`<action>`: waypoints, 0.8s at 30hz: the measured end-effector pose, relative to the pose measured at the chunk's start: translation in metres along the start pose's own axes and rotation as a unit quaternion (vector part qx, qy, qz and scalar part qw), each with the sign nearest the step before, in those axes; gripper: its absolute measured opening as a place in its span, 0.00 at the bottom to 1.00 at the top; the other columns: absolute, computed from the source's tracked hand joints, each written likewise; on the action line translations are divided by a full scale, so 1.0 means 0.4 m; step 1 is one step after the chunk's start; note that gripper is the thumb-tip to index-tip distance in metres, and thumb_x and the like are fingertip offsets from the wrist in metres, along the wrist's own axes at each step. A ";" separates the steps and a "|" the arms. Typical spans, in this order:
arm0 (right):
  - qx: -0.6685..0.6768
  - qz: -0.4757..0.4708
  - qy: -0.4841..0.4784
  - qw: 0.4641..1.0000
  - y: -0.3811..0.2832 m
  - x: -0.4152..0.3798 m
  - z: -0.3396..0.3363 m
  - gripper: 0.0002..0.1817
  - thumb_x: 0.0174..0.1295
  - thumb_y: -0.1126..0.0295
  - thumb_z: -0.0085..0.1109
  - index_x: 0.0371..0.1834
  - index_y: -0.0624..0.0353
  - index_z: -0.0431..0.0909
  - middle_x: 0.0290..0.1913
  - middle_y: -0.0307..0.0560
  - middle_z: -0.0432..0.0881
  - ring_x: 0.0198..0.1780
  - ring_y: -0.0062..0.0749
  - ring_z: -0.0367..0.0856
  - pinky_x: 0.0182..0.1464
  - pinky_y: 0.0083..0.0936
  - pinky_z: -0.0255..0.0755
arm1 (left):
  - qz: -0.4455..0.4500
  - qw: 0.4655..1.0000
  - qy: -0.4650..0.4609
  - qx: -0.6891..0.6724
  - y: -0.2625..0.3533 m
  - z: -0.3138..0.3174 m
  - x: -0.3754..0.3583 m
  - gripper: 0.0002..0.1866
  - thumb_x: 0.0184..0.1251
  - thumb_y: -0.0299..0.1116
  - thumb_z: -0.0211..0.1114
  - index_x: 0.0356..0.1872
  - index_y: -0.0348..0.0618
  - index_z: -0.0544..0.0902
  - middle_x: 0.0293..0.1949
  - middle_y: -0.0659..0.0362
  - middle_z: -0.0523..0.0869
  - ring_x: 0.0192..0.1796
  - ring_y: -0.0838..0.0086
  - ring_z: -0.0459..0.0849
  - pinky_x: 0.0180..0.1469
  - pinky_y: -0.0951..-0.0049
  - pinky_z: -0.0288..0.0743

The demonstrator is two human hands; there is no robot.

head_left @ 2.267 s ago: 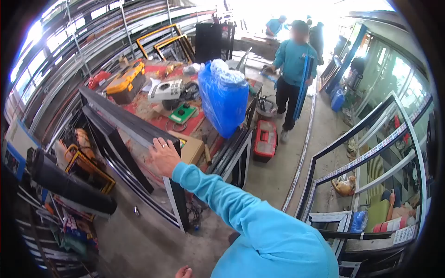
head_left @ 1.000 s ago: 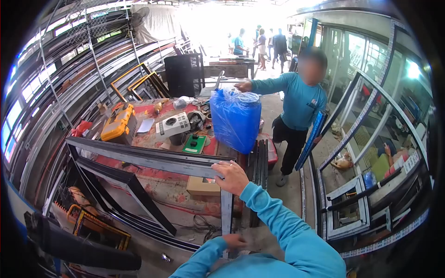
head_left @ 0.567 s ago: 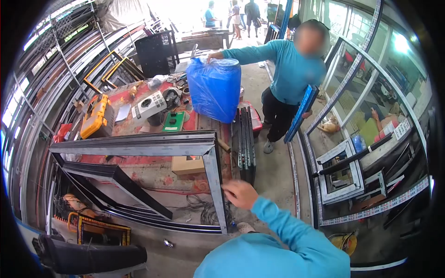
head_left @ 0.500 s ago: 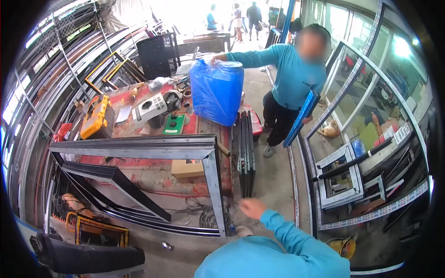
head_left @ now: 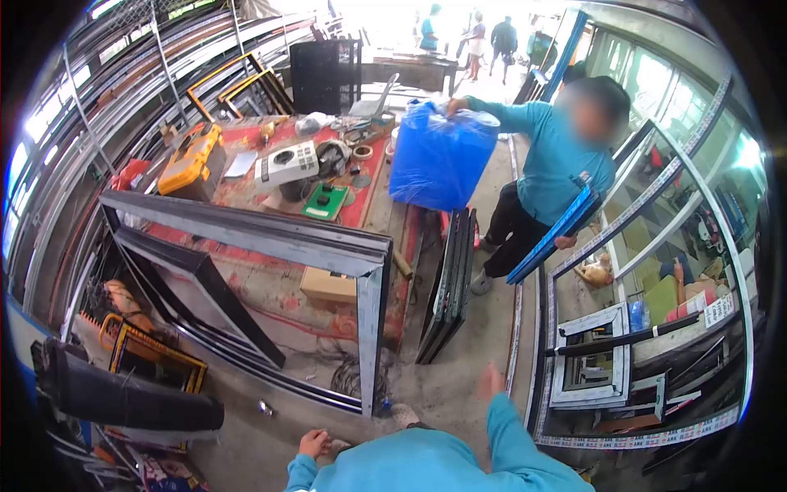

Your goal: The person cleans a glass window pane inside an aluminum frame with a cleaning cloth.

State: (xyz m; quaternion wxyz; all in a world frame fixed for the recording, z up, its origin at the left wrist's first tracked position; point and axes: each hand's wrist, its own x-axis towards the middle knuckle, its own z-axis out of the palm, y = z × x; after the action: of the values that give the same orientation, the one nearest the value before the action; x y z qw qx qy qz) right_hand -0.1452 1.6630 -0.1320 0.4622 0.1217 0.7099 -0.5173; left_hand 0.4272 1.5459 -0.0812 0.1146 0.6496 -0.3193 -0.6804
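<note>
Window frame (head_left: 246, 227), right hand (head_left: 492, 382) now apart

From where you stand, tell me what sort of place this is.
Likely a workshop that makes window or door frames: a large black frame stands by the worktable, long metal bars fill the racks behind, and a yellow toolbox sits on the table.

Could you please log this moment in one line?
left hand: nothing visibly held; right hand: nothing visibly held; co-worker's hand: on blue container
</note>
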 end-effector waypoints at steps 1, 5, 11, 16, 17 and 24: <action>0.008 -0.046 -0.080 0.996 -0.119 -0.041 0.062 0.44 0.61 0.30 0.41 0.70 0.53 0.57 0.72 0.52 0.58 0.73 0.46 0.54 0.70 0.48 0.51 | -0.006 1.000 0.009 0.001 0.011 0.003 -0.020 0.18 0.69 0.38 0.61 0.55 0.41 0.78 0.42 0.55 0.86 0.37 0.69 0.86 0.32 0.70 0.80; 0.013 -0.159 -0.148 0.976 -0.475 -0.132 0.351 0.51 0.57 0.31 0.52 0.75 0.57 0.54 0.74 0.55 0.59 0.74 0.49 0.56 0.71 0.46 0.51 | -0.031 0.995 -0.019 0.096 0.024 0.016 -0.071 0.18 0.69 0.38 0.60 0.55 0.41 0.78 0.42 0.56 0.86 0.35 0.69 0.86 0.33 0.70 0.80; -0.204 -0.375 -0.116 0.897 -0.461 0.084 0.449 0.53 0.43 0.52 0.77 0.68 0.69 0.58 0.58 0.59 0.77 0.57 0.46 0.78 0.58 0.29 0.70 | -0.089 0.993 0.078 0.009 -0.121 -0.041 -0.147 0.17 0.68 0.37 0.61 0.54 0.40 0.78 0.42 0.54 0.86 0.35 0.69 0.86 0.35 0.68 0.81; -0.217 -0.391 -0.079 0.891 -0.469 0.003 0.476 0.52 0.41 0.50 0.76 0.65 0.70 0.62 0.56 0.61 0.79 0.57 0.48 0.78 0.60 0.34 0.69 | -0.112 0.988 0.105 -0.007 -0.281 -0.057 -0.229 0.16 0.68 0.35 0.61 0.52 0.39 0.80 0.40 0.53 0.87 0.36 0.68 0.86 0.38 0.66 0.82; -0.218 -0.389 -0.082 0.891 -0.473 -0.005 0.486 0.52 0.41 0.50 0.76 0.65 0.70 0.62 0.56 0.61 0.79 0.57 0.48 0.78 0.60 0.34 0.69 | -0.083 0.989 0.114 0.041 -0.294 -0.048 -0.251 0.15 0.66 0.36 0.63 0.50 0.39 0.81 0.39 0.54 0.87 0.37 0.68 0.86 0.40 0.67 0.82; -0.240 -0.418 -0.008 0.876 -0.472 -0.013 0.515 0.39 0.40 0.57 0.76 0.54 0.68 0.73 0.48 0.56 0.83 0.49 0.41 0.83 0.54 0.31 0.73 | -0.076 0.984 0.147 0.072 -0.453 -0.022 -0.233 0.19 0.59 0.42 0.67 0.43 0.36 0.86 0.38 0.54 0.88 0.39 0.74 0.85 0.45 0.71 0.79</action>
State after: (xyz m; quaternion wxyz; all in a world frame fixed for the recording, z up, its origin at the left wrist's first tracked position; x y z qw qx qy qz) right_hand -0.1561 1.4081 -0.0182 0.2242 -0.3050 0.7931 -0.4771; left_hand 0.4947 1.7362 -0.1109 0.0607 0.7713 -0.2972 -0.5596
